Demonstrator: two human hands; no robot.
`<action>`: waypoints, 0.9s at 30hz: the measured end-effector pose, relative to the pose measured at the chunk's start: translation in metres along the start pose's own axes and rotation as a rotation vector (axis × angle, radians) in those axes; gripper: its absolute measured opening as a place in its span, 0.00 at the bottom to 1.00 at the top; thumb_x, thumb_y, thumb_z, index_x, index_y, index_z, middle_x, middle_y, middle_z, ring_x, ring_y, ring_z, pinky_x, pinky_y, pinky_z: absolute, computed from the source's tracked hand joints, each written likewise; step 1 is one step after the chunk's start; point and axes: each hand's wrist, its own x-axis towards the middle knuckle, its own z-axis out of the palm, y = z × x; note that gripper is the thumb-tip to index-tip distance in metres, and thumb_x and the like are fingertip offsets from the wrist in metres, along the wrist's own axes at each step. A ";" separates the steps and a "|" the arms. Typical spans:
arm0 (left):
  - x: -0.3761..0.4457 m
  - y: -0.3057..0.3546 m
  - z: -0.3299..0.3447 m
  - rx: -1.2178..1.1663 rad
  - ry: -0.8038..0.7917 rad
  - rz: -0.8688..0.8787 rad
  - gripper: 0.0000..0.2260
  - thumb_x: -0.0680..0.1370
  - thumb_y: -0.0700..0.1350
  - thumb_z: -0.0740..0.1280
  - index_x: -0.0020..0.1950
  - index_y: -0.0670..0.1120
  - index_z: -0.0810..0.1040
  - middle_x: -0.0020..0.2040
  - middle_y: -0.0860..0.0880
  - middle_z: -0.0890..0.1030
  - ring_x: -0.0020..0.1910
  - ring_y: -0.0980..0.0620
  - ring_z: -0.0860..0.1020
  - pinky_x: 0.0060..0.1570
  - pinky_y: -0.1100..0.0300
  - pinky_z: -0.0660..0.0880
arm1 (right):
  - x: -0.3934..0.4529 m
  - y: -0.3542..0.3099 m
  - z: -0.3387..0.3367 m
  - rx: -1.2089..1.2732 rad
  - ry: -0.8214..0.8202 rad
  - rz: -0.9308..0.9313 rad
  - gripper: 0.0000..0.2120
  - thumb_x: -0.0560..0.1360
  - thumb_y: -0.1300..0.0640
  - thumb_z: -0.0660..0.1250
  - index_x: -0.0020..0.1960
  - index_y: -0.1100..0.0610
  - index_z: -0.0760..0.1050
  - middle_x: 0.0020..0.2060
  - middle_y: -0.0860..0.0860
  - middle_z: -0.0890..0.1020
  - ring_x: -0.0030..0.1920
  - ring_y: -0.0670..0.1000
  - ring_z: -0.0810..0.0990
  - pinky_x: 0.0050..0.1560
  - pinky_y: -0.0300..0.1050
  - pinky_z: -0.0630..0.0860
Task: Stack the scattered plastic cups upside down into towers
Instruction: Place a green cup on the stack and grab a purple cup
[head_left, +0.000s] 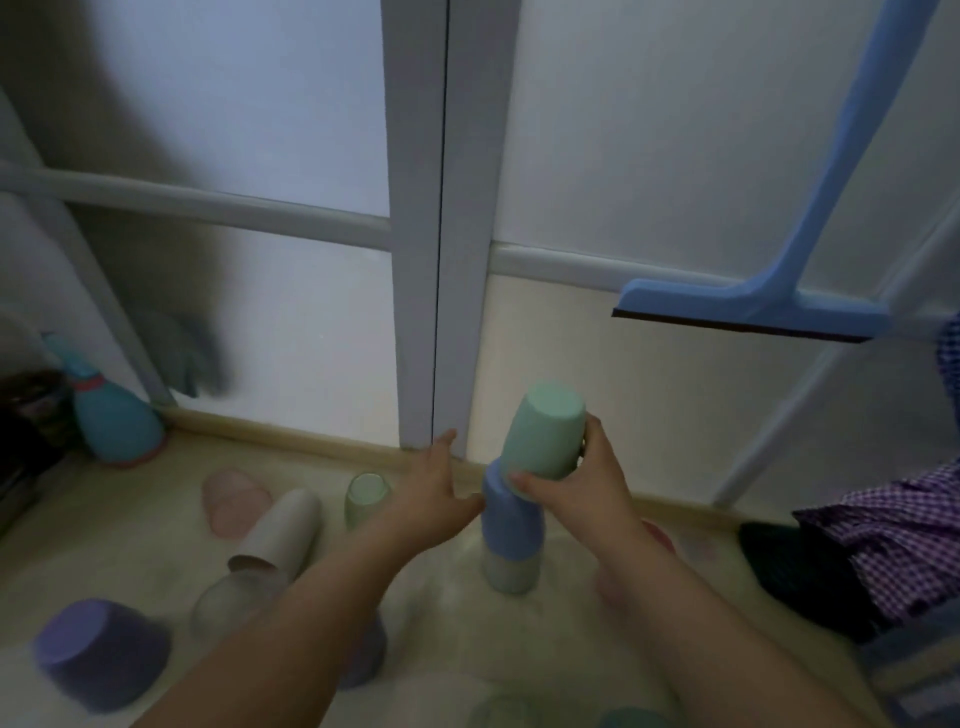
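My right hand (582, 486) grips a green cup (543, 434), upside down and tilted, just above a tower. The tower has a blue cup (511, 519) on a pale grey cup (509, 571), both upside down on the floor. My left hand (434, 493) hovers open just left of the blue cup, fingers spread. Scattered on the floor to the left lie a beige cup (283, 530) on its side, a light green cup (366, 493), a pink cup (234, 499), a grey cup (234, 603) and a purple cup (98, 652).
A white door frame (441, 260) and baseboard (291, 436) stand right behind the tower. A blue squeegee (748, 306) hangs at upper right. A teal bowling-pin toy (111, 415) stands at far left. Purple checked cloth (904, 540) lies at right. More cups sit blurred along the bottom edge.
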 end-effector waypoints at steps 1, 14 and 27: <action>0.009 0.003 0.005 -0.033 -0.023 -0.020 0.36 0.72 0.46 0.68 0.74 0.45 0.50 0.74 0.43 0.60 0.72 0.46 0.61 0.71 0.53 0.61 | 0.001 0.001 -0.001 -0.014 -0.004 0.000 0.41 0.58 0.57 0.80 0.65 0.51 0.64 0.58 0.47 0.73 0.59 0.49 0.73 0.57 0.48 0.74; 0.015 -0.008 0.029 0.036 -0.112 0.028 0.16 0.73 0.46 0.67 0.60 0.45 0.73 0.55 0.47 0.80 0.41 0.53 0.75 0.47 0.60 0.73 | -0.003 0.035 0.001 -0.067 -0.173 0.129 0.40 0.59 0.57 0.79 0.66 0.51 0.63 0.55 0.45 0.73 0.56 0.47 0.72 0.53 0.43 0.72; -0.041 -0.051 -0.037 0.201 -0.040 -0.015 0.17 0.73 0.46 0.68 0.61 0.48 0.72 0.55 0.48 0.79 0.47 0.52 0.77 0.49 0.62 0.72 | -0.018 0.006 0.003 -0.232 -0.037 -0.044 0.49 0.63 0.52 0.77 0.74 0.47 0.50 0.70 0.48 0.61 0.70 0.50 0.56 0.72 0.52 0.58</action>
